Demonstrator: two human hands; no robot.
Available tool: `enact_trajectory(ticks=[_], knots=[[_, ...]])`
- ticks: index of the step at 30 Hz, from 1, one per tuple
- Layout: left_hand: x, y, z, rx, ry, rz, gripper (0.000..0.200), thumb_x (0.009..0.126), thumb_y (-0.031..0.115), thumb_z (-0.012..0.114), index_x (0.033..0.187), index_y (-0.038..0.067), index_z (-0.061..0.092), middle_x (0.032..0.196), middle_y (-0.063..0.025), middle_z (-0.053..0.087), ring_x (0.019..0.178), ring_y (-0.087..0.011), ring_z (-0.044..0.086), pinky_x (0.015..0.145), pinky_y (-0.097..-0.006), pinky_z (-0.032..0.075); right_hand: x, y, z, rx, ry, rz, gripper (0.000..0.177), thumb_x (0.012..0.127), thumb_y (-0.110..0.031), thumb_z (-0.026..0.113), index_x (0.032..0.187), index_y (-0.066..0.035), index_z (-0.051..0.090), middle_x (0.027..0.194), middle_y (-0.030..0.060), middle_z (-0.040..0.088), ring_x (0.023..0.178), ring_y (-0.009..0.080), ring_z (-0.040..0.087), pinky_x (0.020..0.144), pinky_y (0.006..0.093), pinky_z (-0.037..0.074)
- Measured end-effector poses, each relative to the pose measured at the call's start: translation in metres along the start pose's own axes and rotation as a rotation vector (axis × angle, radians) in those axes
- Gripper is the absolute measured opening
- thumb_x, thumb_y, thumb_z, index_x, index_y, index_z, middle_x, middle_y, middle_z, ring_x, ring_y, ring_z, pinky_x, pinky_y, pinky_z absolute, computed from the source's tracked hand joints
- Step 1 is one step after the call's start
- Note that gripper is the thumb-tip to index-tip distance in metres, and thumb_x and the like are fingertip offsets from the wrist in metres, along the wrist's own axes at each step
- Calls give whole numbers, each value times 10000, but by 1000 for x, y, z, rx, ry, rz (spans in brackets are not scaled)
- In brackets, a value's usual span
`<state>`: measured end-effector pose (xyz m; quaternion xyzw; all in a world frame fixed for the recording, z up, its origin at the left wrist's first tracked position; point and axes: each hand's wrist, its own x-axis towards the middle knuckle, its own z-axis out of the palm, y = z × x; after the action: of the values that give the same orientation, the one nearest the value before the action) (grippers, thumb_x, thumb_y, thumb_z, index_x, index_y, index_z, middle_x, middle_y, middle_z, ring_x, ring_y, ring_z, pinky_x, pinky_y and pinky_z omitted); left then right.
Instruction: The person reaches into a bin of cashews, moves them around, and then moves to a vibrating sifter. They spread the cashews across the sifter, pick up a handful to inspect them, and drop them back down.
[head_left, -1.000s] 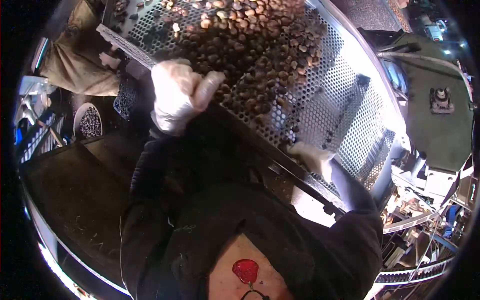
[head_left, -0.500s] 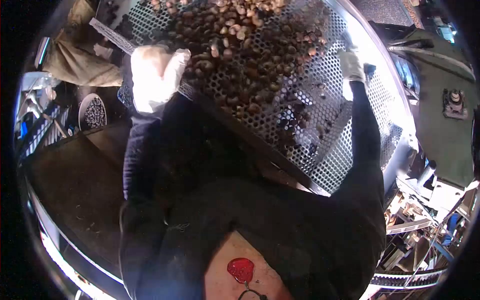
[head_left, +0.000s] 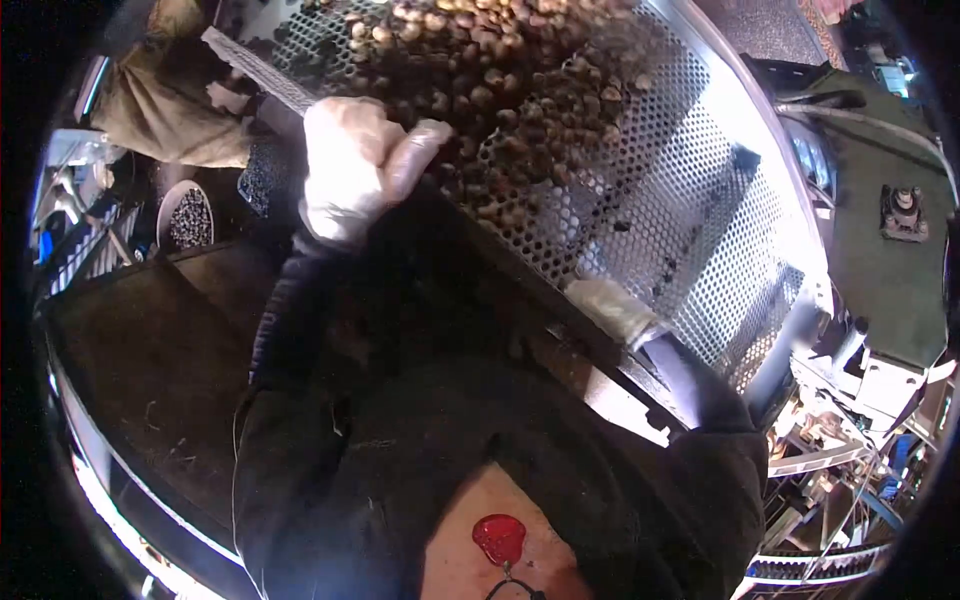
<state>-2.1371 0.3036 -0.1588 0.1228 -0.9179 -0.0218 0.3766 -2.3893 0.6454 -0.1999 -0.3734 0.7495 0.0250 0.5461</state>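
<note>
A large perforated metal tray (head_left: 690, 200) fills the upper middle, with many rounded brown nut-like pieces (head_left: 480, 90) heaped toward its far left part. My left hand (head_left: 355, 160), in a white glove, is closed around the tray's near-left rim (head_left: 258, 72), its thumb pointing right. Low over the near edge of the tray is my right hand (head_left: 610, 308), also gloved, with the fingers stretched out to the left. A few dark bits (head_left: 622, 227) lie on the perforated surface beyond it. The underside of the right hand is hidden.
A bowl of small dark pieces (head_left: 190, 220) stands at left, beside a brown sack (head_left: 165, 120). Green machinery (head_left: 880, 200) is on the right, past the tray's bright curved wall (head_left: 790, 170). A dark flat surface (head_left: 130, 350) lies at lower left.
My right hand has come from the tray's far right side back to its near edge. The brown pieces have shifted on the tray. My left hand has moved slightly right, still on the rim.
</note>
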Motion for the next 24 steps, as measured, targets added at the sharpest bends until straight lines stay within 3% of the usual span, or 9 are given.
enact_trajectory(ticks=[2,4,11,13,15,16,21,23,24], knots=[[6,1,-4,112,73,81,184,935,128,957,951,71,783,852,-87,654,840,-355,668,787,-521,541,-16,-23,-16,-283,-68,70,348,1192,-252,569,1264,-12,810,1155,210,819,1050,335,800,950,462,648],[10,-9,-7,166,67,106,186,936,140,956,941,76,782,835,-82,642,816,-343,658,761,-517,525,2,42,1,-434,-85,-309,378,1204,-253,545,1259,4,816,1196,226,823,1070,359,802,977,442,651],[12,-5,-11,-35,-75,-121,438,999,291,909,666,101,697,650,-97,548,626,-368,588,689,-521,514,-32,6,-43,367,-81,-97,426,1121,-434,682,1301,-60,775,1207,163,813,1087,267,778,956,432,651],[20,5,-1,-151,91,-103,535,1016,293,884,591,102,622,600,-96,529,539,-370,534,590,-532,437,-52,-29,-65,692,-2,-108,463,1097,-486,721,1313,-79,763,1210,145,810,1092,240,772,951,429,651],[10,-24,6,50,107,25,558,1020,297,879,574,102,606,582,-100,529,529,-375,534,585,-529,430,-67,-64,-89,914,111,-211,508,1073,-538,760,1325,-97,751,1213,127,807,1097,214,765,945,426,650],[15,-18,-2,-59,30,-81,525,1017,299,882,591,98,650,572,-104,524,526,-372,537,584,-526,437,-68,-76,-101,961,188,-258,532,1061,-564,779,1331,-106,745,1215,118,806,1100,201,761,942,425,650],[23,-9,-6,-135,33,-102,601,1042,342,869,563,98,600,523,-92,464,482,-347,495,547,-526,403,-21,-56,-150,820,723,-160,427,1102,-437,674,1349,-89,697,1412,158,745,1250,208,724,1038,435,657],[20,-21,-4,-120,24,-50,650,1057,355,859,543,110,545,502,-69,424,459,-318,474,535,-510,395,45,33,-169,144,1091,-235,432,1173,-588,641,1129,-158,639,880,-35,495,705,110,465,608,283,522],[23,-6,-10,-179,-1,-61,617,1060,342,855,567,108,566,507,-58,427,460,-305,482,524,-506,388,40,18,-153,348,861,-24,370,1210,-527,593,1160,-170,675,846,-44,494,691,110,465,611,277,507]])
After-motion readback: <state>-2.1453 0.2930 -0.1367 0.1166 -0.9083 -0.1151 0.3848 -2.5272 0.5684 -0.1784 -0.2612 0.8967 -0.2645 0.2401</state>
